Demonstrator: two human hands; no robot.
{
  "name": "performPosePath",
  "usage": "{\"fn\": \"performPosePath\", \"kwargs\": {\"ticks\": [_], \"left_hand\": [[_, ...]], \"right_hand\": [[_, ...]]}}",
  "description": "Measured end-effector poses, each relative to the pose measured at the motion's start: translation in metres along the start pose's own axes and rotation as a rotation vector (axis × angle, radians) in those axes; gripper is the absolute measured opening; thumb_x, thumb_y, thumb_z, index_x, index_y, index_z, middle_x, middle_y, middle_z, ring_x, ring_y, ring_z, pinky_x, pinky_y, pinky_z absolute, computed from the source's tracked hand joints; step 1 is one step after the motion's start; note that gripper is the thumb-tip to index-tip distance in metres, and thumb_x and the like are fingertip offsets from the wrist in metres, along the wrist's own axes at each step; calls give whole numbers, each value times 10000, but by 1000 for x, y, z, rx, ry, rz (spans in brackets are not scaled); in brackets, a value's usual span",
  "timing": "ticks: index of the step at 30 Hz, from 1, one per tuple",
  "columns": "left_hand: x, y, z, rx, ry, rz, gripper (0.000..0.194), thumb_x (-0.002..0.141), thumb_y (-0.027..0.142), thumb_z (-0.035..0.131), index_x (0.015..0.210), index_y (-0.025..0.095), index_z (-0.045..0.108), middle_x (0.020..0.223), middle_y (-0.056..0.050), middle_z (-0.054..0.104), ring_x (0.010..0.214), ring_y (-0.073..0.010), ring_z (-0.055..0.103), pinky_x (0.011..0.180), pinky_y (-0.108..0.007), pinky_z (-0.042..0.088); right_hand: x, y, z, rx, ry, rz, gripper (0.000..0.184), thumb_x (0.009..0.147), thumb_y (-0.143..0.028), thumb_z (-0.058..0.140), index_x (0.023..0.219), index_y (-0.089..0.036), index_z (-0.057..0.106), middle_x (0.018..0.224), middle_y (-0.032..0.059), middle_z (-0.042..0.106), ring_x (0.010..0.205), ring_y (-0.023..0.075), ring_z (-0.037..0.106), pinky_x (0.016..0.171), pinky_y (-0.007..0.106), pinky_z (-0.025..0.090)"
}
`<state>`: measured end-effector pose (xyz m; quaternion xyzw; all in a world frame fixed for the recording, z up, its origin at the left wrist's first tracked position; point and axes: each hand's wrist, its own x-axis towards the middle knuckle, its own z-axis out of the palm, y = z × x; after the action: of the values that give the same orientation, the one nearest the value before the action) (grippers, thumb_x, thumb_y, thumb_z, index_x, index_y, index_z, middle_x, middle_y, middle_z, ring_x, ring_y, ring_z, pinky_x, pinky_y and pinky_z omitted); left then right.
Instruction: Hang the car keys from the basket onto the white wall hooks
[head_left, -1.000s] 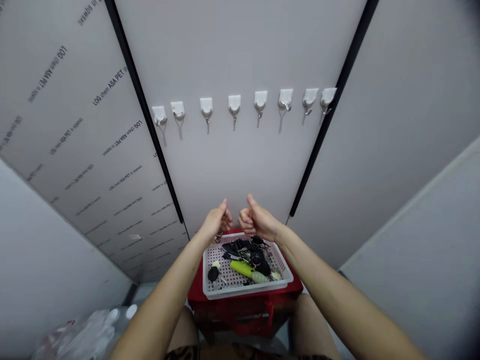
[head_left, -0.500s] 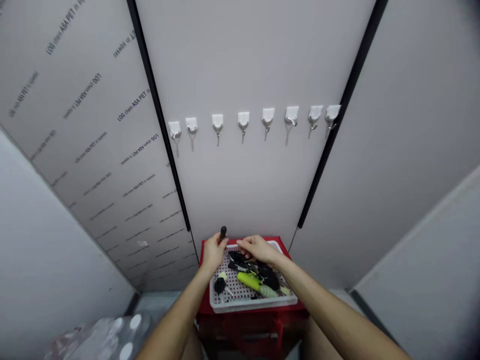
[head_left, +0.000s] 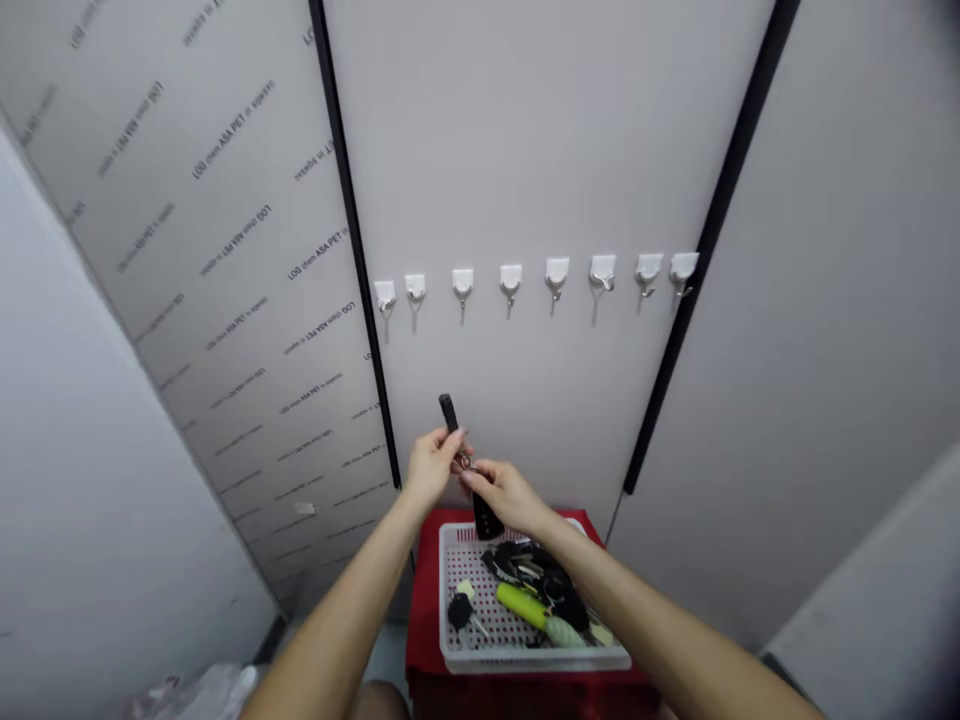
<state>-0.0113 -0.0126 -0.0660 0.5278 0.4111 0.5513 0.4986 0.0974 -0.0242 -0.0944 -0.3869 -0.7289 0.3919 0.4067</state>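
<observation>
My left hand [head_left: 429,467] is raised in front of the wall and pinches a black key fob [head_left: 448,411] that sticks up above its fingers. My right hand [head_left: 504,492] is closed right beside it on the same key set, with a metal ring [head_left: 466,462] between the two hands and a second black fob [head_left: 486,520] hanging below. Under the hands a white perforated basket [head_left: 465,655] holds several keys, black fobs and a yellow-green tag [head_left: 523,607]. A row of several white wall hooks [head_left: 510,279] hangs bare above.
The basket sits on a red stool [head_left: 421,640] against a grey panel wall with black vertical strips [head_left: 354,240]. Crumpled clear plastic [head_left: 199,694] lies on the floor at lower left. My bare knee shows at the bottom edge.
Both hands dipped into the basket, then rose with a black key set held between them. The view tilted upward, so the hooks and basket sit lower in the picture.
</observation>
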Motion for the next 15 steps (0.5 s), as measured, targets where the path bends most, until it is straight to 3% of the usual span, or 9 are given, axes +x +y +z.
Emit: {"fn": "performPosePath", "kwargs": {"ticks": [8,12,15], "left_hand": [[39,75,-37,260,325,340,388,567,466,447,629,99,558,495,-8,525,371,-70,433,376,-188,334],[49,93,-52,481,504,415,437,580,503,393,650,117,587,422,5,510,391,-84,439,416,-191,322],[51,103,-57,664,587,398,427,582,504,379,637,143,599,439,-5,530,441,-104,463,437,-197,316]], "right_hand": [[72,-78,13,152,101,-106,312,679,-407,357,559,-134,448,443,-33,449,400,48,364,425,178,281],[92,-99,21,269,88,-118,328,675,-424,358,531,-138,425,400,-42,433,379,47,384,426,177,298],[99,-106,24,315,59,-122,346,649,-455,387,507,-139,412,379,-46,423,366,48,395,420,180,309]]}}
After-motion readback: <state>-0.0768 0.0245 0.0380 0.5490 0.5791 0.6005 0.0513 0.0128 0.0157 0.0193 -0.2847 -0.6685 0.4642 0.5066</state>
